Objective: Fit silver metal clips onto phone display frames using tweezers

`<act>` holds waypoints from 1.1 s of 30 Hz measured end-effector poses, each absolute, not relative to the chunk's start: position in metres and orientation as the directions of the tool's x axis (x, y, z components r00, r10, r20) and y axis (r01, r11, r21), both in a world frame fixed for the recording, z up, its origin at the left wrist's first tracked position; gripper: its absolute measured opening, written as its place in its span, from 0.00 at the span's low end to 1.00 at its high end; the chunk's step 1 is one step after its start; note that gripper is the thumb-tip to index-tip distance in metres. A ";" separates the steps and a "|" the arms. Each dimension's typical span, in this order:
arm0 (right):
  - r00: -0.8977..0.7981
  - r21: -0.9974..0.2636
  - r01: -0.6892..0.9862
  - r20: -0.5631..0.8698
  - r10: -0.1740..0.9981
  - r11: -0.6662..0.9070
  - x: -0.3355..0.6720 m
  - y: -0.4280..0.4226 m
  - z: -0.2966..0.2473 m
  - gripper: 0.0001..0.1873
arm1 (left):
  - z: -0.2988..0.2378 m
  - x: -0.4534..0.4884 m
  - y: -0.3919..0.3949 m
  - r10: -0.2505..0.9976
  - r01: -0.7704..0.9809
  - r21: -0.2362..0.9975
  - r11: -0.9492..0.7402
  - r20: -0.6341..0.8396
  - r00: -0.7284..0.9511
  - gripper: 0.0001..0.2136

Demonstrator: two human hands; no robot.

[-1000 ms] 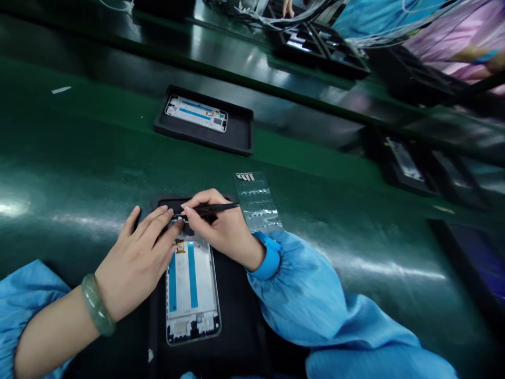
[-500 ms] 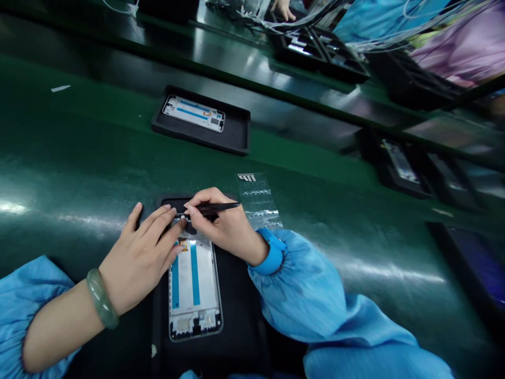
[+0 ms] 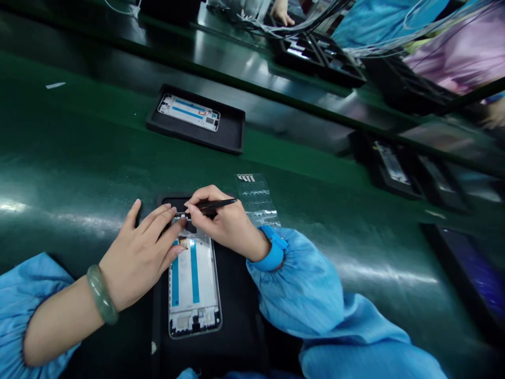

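A phone frame (image 3: pixel 205 279) with blue strips lies in a black tray (image 3: pixel 240 316) in front of me. My left hand (image 3: pixel 138 252) is open, its fingers spread and the tips resting on the upper left of the frame. My right hand (image 3: pixel 223 221) is closed in a pinch round slim black tweezers (image 3: pixel 216 205), their tapered back end pointing right. It works at the frame's top edge, close to my left fingertips. The tweezers' tips are hidden by my fingers. Just beyond my right wrist lies a clear plastic sheet (image 3: pixel 258 200) with several small pale strips along its top.
Another phone frame (image 3: pixel 189 111) sits in a black tray (image 3: pixel 232 131) farther back on the green table (image 3: pixel 98 158). More trays (image 3: pixel 394 163) stand to the right. Behind a raised ledge are cables (image 3: pixel 307 26), trays and a co-worker's hand (image 3: pixel 282 11).
The view has shifted slightly, so the far trays appear a little more to the left. My hands stay in nearly the same place on the frame, with the tweezers barely tilted.
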State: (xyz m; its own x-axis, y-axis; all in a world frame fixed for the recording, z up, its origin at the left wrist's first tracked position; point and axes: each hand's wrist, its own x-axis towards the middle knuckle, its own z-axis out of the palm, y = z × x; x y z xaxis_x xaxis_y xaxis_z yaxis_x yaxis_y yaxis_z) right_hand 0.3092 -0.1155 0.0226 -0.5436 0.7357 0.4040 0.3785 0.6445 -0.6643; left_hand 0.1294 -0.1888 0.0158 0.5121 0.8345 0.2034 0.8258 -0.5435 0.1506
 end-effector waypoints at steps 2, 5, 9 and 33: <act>-0.544 -0.666 0.373 0.407 0.734 0.646 0.309 -0.115 0.022 0.03 | 0.015 0.129 -0.189 0.834 0.826 0.148 -0.544 0.208 0.512 0.18; -0.539 -0.672 0.376 0.402 0.740 0.638 0.308 -0.116 0.022 0.03 | 0.015 0.129 -0.189 0.833 0.826 0.146 -0.544 0.215 0.511 0.18; -0.540 -0.656 0.433 0.361 0.760 0.619 0.305 -0.119 0.023 0.03 | 0.016 0.129 -0.188 0.832 0.825 0.146 -0.546 0.206 0.515 0.18; -0.424 -0.774 0.355 0.366 0.828 0.525 0.304 -0.122 0.018 0.02 | 0.020 0.129 -0.190 0.832 0.818 0.162 -0.551 0.175 0.526 0.19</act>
State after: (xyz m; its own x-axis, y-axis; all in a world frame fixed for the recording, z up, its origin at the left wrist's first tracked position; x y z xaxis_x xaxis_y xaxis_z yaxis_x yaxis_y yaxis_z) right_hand 0.3043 -0.1218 0.0184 -0.4245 0.8280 0.3664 0.3553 0.5246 -0.7737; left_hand 0.1288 -0.1896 0.0198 0.5261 0.8322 0.1752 0.8184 -0.5515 0.1618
